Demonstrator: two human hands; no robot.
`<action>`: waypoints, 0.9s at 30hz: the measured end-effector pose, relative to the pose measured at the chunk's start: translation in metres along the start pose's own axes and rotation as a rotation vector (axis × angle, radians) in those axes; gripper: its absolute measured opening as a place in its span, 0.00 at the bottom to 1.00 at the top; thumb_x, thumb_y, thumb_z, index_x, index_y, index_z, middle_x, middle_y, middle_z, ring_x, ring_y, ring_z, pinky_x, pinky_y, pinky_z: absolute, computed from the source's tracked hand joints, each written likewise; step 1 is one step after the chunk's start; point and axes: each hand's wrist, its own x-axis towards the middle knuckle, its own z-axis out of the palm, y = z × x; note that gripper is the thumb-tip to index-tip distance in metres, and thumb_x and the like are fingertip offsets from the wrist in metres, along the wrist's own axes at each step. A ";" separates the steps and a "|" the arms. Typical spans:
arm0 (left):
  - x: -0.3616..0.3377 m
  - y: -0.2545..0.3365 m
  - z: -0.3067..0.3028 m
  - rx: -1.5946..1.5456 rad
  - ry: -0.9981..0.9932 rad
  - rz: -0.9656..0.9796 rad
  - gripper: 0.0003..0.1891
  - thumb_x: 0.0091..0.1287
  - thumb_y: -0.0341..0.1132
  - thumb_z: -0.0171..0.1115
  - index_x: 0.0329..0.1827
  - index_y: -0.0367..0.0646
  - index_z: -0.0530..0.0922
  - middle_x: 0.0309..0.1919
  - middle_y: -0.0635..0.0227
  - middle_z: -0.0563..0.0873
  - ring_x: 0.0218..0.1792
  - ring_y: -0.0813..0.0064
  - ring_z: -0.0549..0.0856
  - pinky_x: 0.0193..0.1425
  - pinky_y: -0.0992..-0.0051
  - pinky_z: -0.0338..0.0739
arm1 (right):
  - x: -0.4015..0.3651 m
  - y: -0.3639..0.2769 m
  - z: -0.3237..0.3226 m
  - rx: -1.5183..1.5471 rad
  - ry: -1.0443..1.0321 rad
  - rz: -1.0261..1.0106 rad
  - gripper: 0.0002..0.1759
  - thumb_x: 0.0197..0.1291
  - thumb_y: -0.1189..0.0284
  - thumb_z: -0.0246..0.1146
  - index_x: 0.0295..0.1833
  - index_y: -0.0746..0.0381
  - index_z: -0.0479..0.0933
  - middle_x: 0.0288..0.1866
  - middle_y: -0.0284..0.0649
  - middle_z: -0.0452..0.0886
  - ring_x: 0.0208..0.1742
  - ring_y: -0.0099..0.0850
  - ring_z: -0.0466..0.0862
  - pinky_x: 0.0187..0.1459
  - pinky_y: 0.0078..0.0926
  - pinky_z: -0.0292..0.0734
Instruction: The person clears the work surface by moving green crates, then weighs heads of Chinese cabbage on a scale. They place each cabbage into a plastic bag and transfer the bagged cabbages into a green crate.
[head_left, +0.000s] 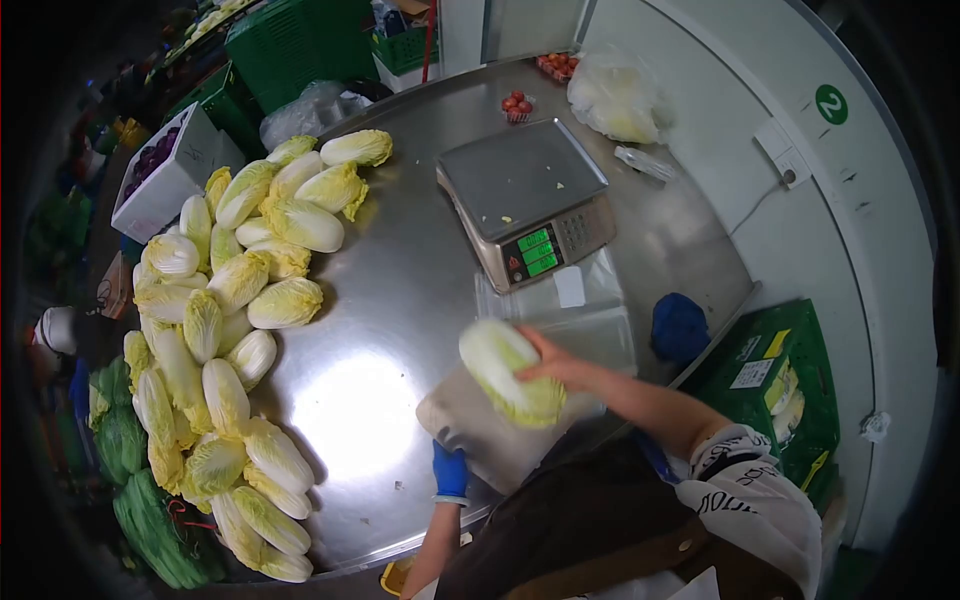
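A Chinese cabbage [497, 365], white at one end and yellow-green at the other, is in my bare right hand [546, 362], fingers wrapped round its side. It is above a clear plastic bag [470, 425] near the front edge of the steel table. My left hand [451, 472], in a blue glove, grips the bag's near left edge; its fingertips show only dimly through the plastic. More flat clear bags [590, 335] lie under and in front of the scale [525, 180], whose green display is lit. A few leaf scraps are on its pan.
Many Chinese cabbages [225, 410] are heaped along the table's left side. Tomato packs [517, 106], a filled plastic bag [615, 95] and a blue bundle [680, 328] lie towards the wall. A green crate [800, 390] stands at right, a white box [165, 170] at left.
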 end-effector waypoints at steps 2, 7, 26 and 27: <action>-0.006 0.022 -0.004 -0.194 -0.054 -0.051 0.31 0.53 0.19 0.46 0.66 0.40 0.63 0.48 0.54 0.82 0.33 0.68 0.83 0.34 0.78 0.79 | -0.009 0.066 0.000 -0.207 0.013 -0.029 0.54 0.43 0.70 0.77 0.73 0.62 0.51 0.67 0.46 0.63 0.70 0.37 0.63 0.69 0.33 0.58; -0.018 0.034 0.005 -0.253 -0.111 -0.122 0.27 0.64 0.28 0.50 0.69 0.44 0.61 0.56 0.60 0.78 0.44 0.73 0.81 0.43 0.77 0.77 | -0.031 0.083 0.013 -0.861 0.068 -0.094 0.53 0.42 0.60 0.76 0.71 0.64 0.55 0.67 0.52 0.62 0.69 0.44 0.63 0.68 0.35 0.59; -0.055 0.074 0.164 0.101 -0.053 0.374 0.41 0.62 0.35 0.65 0.73 0.37 0.50 0.65 0.56 0.64 0.65 0.63 0.67 0.67 0.69 0.63 | -0.084 0.056 -0.045 -0.213 0.226 -0.030 0.43 0.51 0.54 0.70 0.62 0.73 0.63 0.57 0.51 0.73 0.58 0.39 0.74 0.59 0.34 0.69; -0.064 0.097 0.175 0.117 -0.161 0.320 0.35 0.64 0.33 0.63 0.72 0.39 0.56 0.60 0.60 0.70 0.60 0.67 0.72 0.61 0.72 0.69 | -0.091 0.072 -0.067 -0.294 0.293 -0.134 0.42 0.52 0.56 0.70 0.63 0.71 0.63 0.57 0.48 0.74 0.58 0.37 0.74 0.59 0.33 0.70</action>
